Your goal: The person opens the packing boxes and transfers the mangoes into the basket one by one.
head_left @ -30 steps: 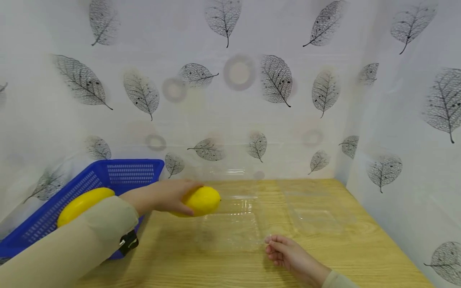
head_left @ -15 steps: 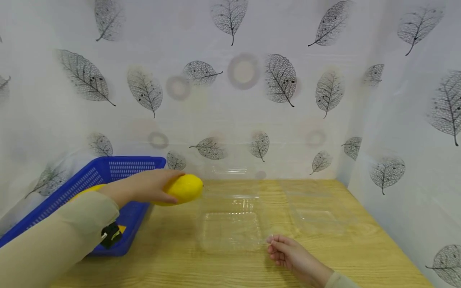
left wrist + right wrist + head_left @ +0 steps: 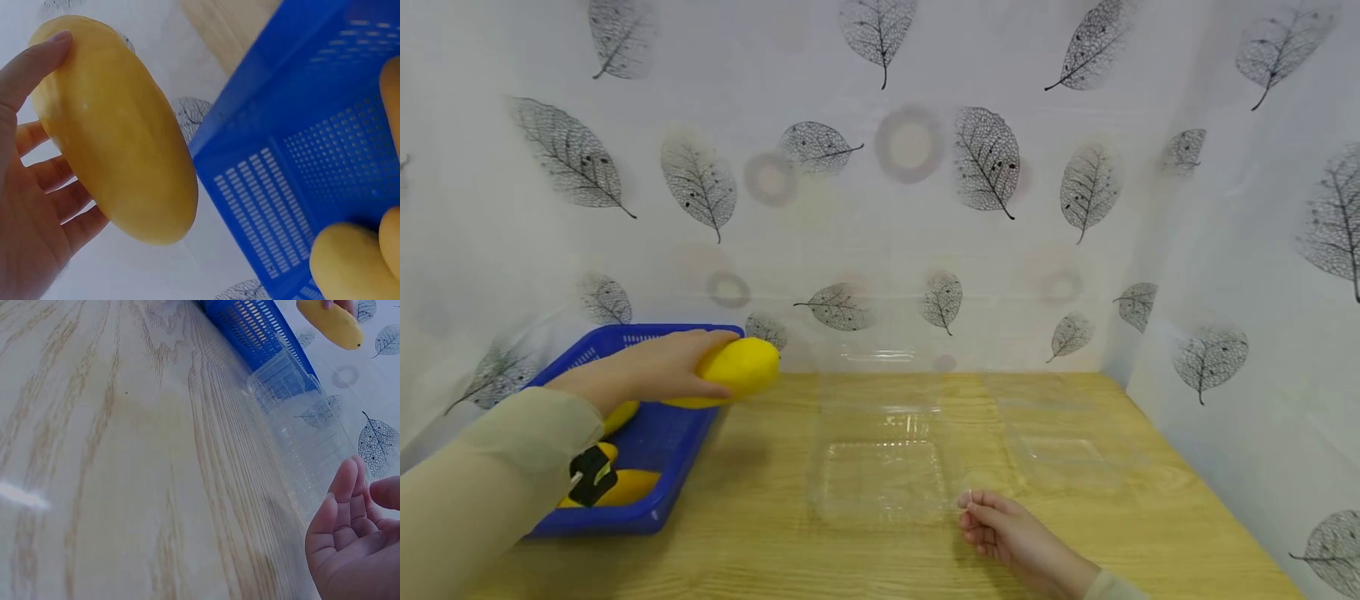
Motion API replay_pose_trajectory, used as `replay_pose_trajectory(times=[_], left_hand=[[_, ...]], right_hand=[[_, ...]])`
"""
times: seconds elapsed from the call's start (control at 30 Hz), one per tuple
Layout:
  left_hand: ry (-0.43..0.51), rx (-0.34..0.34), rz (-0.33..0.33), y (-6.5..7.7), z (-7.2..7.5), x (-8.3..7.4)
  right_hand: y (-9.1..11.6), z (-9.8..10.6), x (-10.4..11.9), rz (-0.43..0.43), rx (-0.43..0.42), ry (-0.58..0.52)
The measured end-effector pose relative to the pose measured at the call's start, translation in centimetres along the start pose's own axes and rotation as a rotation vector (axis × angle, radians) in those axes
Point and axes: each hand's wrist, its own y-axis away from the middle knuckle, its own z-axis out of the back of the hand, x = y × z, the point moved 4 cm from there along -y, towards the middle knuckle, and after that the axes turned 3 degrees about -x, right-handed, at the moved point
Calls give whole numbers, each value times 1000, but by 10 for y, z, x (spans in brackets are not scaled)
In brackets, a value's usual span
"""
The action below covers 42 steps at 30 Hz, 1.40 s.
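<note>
My left hand [image 3: 658, 367] grips a yellow mango [image 3: 745, 367], holding it raised at the right rim of the blue basket [image 3: 658, 508]. In the left wrist view the thumb lies across the mango's upper end, with the fingers behind it. Several more yellow fruits [image 3: 350, 259] lie inside the basket, partly hidden by my forearm in the head view. Low on the right, my right hand [image 3: 1011, 533] pinches the near right corner of a clear plastic container [image 3: 880, 487], which stands open on the table with its lid raised behind.
A second clear plastic container [image 3: 1063, 454] sits on the wooden table [image 3: 760, 550] to the right. White sheeting [image 3: 880, 225] printed with leaves encloses the back and sides. A black strap piece [image 3: 591, 477] hangs below my left wrist.
My left hand has carried the mango leftward and a little up, from beside the clear container to the basket's right rim. The right hand has stayed at the container's corner.
</note>
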Motion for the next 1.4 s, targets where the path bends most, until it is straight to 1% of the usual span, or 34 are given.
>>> replay_pose_trajectory(times=[0.1,0.3,0.43,0.57,0.73,0.93,1.17,1.4], left_hand=[[7,-2,51,4,2,11],[-14,-2,117,11,4,33],[-30,4,133,14,4,48],[-48,26,147,17,2,58],[-41,34,157,19,-1,64],[-41,47,158,18,-5,68],[-39,64,170,16,-12,71],[-47,72,176,17,-13,73]], right_hand=[[0,0,0,-7,0,2],[0,-1,1,-5,7,-1],[1,-1,1,-7,0,2],[1,-1,1,-19,-11,6],[1,-1,0,-19,-21,13],[1,-1,0,-14,-16,9],[0,-1,0,-12,-11,13],[1,-1,1,-13,-16,15]])
